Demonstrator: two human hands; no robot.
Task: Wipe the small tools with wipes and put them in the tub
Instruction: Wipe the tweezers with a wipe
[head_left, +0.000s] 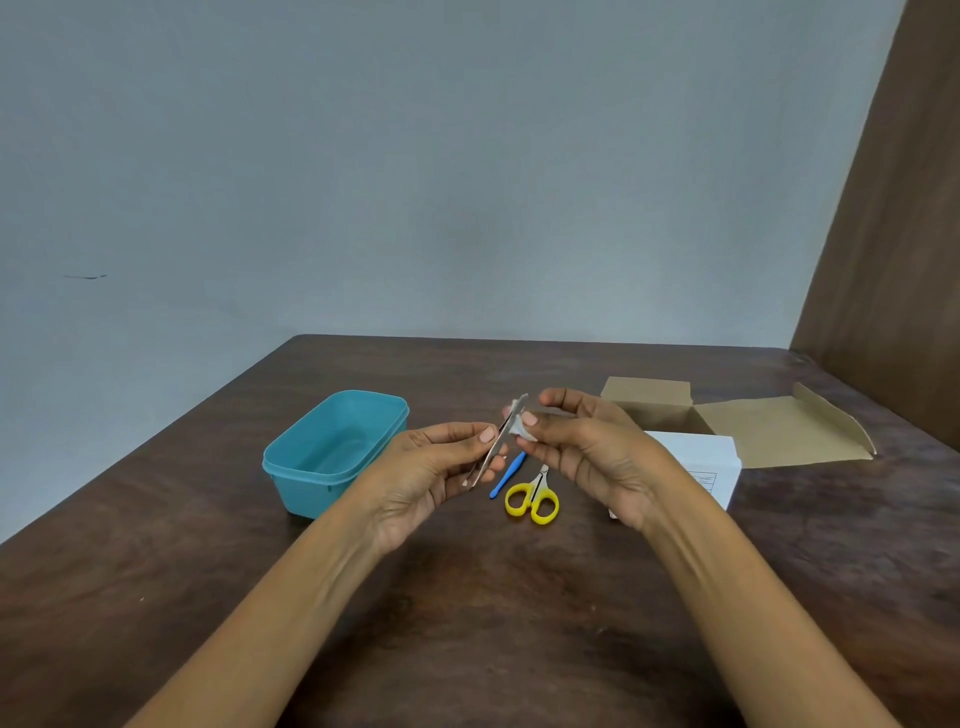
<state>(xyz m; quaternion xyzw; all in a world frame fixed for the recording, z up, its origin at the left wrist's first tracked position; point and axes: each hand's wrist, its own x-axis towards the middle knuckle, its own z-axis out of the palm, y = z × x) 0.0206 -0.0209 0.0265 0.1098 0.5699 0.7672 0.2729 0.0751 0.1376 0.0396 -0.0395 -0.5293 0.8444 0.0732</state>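
Above the middle of the dark wooden table (467, 597), a slim metal tool (497, 441), likely tweezers, is held tilted, its upper end pointing away and to the right. Lower half of the tool is pinched by the left hand (431, 478), thumb on top, fingers curled beneath. A small white wipe (518, 427) is pressed against the upper part of the tool by the right hand (587, 452), thumb and fingers closed on the wipe. Both forearms are raised off the table. Left of the hands, a teal plastic tub (332, 452) is set on the table, lid off, nothing seen inside it. Just below the hands, a blue-handled tool (506, 475) is laid on the table, its working end hidden. Beside it, small scissors (534, 498) with yellow handles are laid with blades closed, pointing away. Right of the hands, a white box (711, 467) is partly hidden behind the right wrist; behind it, an opened cardboard box (737, 421) is seen with its flap spread flat. A grey wall (415, 156) is seen behind the table.
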